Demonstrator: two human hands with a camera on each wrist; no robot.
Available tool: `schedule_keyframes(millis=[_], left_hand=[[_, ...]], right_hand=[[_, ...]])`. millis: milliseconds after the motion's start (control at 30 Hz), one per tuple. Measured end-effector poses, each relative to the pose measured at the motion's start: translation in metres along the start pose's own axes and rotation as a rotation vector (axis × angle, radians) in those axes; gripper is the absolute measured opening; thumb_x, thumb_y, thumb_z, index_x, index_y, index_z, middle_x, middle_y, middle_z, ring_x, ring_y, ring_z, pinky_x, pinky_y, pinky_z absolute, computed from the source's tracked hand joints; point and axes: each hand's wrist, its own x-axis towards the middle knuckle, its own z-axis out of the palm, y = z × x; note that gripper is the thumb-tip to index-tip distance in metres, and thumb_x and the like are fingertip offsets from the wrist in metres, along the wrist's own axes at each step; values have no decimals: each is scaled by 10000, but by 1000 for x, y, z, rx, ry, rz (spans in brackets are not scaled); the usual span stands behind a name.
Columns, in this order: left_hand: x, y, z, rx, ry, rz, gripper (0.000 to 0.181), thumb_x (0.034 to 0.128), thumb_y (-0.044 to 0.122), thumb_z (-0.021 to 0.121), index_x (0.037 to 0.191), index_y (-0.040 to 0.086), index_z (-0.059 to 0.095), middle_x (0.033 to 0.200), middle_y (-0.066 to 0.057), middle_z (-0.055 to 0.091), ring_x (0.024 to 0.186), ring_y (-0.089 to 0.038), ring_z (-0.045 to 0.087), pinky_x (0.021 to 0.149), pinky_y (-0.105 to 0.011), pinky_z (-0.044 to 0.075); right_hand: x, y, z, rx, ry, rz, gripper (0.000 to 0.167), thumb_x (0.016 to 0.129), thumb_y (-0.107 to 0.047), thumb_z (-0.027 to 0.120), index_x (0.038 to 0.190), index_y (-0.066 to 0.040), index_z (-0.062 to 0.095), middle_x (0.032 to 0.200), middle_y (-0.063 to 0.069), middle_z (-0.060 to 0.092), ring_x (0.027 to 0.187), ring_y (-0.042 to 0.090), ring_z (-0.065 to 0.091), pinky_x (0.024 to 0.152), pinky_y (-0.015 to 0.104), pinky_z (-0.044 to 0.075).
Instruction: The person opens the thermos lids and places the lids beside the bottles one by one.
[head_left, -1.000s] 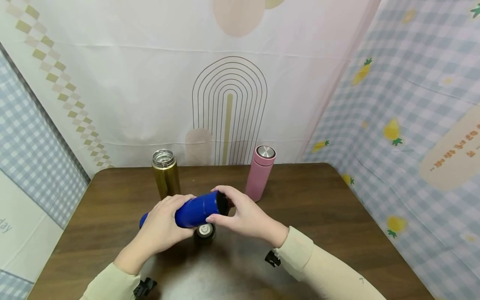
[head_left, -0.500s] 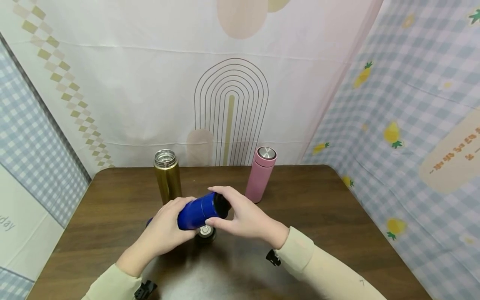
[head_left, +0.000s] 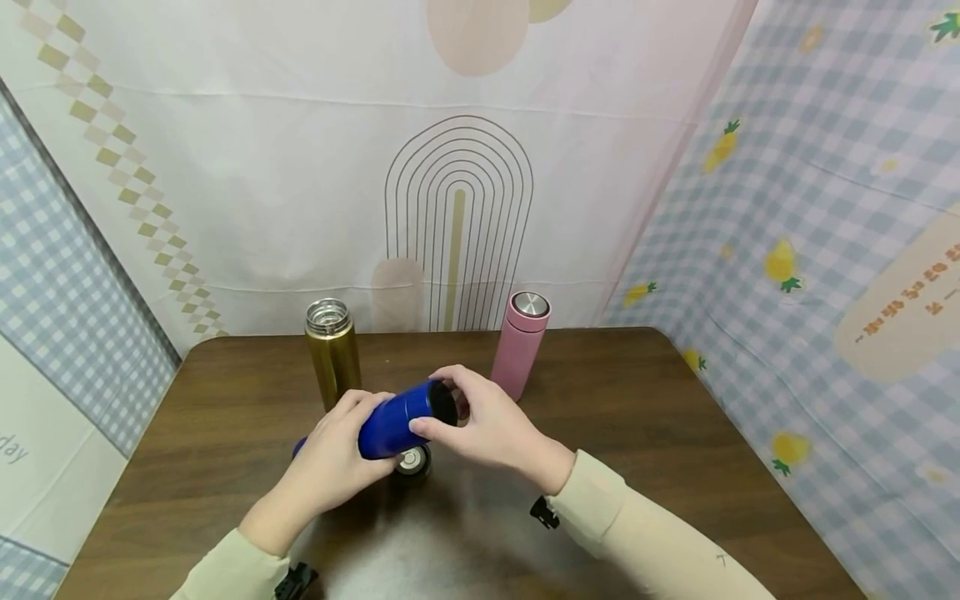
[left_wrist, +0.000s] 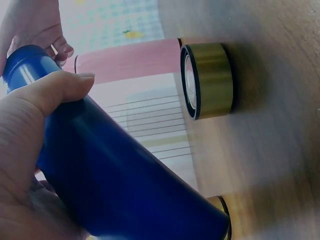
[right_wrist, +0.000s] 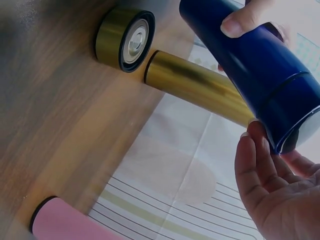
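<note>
Wooden table (head_left: 637, 433); blue flask (right_wrist: 260, 60) tilted inside wrapped left fingers (head_left: 354, 408), right fingers (right_wrist: 247, 159) curled round lid (right_wrist: 291, 107)

I can see a wide way through at the back of the wooden table (head_left: 645, 433), between the open gold flask (head_left: 333, 367) and the pink flask (head_left: 516, 358), though the patterned cloth (head_left: 300, 192) hangs close behind. There's ample room right of the pink flask, too. The middle is obstructed: the left hand (head_left: 330, 457), right hand (head_left: 491, 421) and tilted blue flask (head_left: 386, 429) block the way from above to the gold lid (head_left: 417, 468)
</note>
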Motion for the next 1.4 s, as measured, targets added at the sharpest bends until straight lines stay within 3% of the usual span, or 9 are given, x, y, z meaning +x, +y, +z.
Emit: schedule_keyframes(millis=[333, 600, 933, 1400], left_hand=[[-2, 3, 2, -16, -24, -36, 765, 624, 312, 895, 1281, 168, 530, 1127, 10, 585, 929, -195, 592, 806, -446, 506], [-3, -1, 0, -27, 0, 23, 738, 633, 292, 890, 1283, 205, 551, 1170, 31, 592, 966, -182, 594, 822, -434, 499], [-5, -3, -1, -10, 25, 50, 746, 639, 289, 888, 1299, 201, 551, 1176, 48, 589, 986, -161, 583, 830, -432, 498], [-5, -1, -10, 23, -23, 79, 732, 654, 330, 876, 1301, 196, 559, 1178, 42, 600, 1007, -160, 582, 837, -426, 497]], right_hand=[[-1, 2, 1, 37, -25, -15, 595, 821, -606, 658, 1240, -207, 519, 1021, -74, 573, 804, 114, 564, 655, 263, 518], [-2, 3, 1, 40, -27, -9, 571, 833, -591, 653, 1231, -204, 518, 975, -64, 570, 805, 112, 553, 648, 265, 506], [-4, 0, 1, 105, -70, -11, 605, 838, -526, 692, 1283, -164, 499, 1109, -45, 553, 874, 125, 567, 705, 280, 540], [-7, 1, 1, 85, -74, -48, 602, 838, -529, 691, 1289, -180, 501, 1135, -50, 540, 891, 113, 549, 701, 252, 523]])
